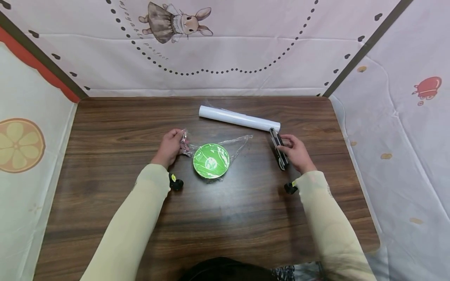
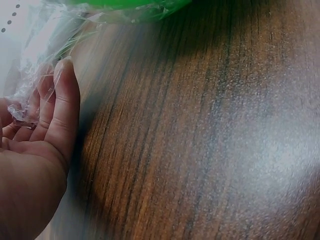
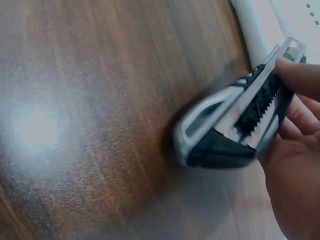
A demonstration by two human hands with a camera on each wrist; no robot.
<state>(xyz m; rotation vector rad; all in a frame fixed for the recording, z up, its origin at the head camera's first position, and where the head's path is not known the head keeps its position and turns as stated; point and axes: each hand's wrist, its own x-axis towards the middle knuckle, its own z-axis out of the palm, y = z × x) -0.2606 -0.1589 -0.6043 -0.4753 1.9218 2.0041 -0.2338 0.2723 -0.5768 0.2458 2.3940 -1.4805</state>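
Note:
A round green container with a white emblem sits on the table under clear cling film. My left hand is left of it, its fingers bent around a crumpled end of the film. Part of the green container also shows at the top of the left wrist view. Right of the container, my right hand grips a black and silver utility knife. Up close, the thumb lies along the side of the knife. I see no bare blade sticking out.
A white roll lies slantwise behind the container, its right end close to the knife's tip. The wooden table meets printed cloth walls at the back and sides. A dark object shows at the front edge.

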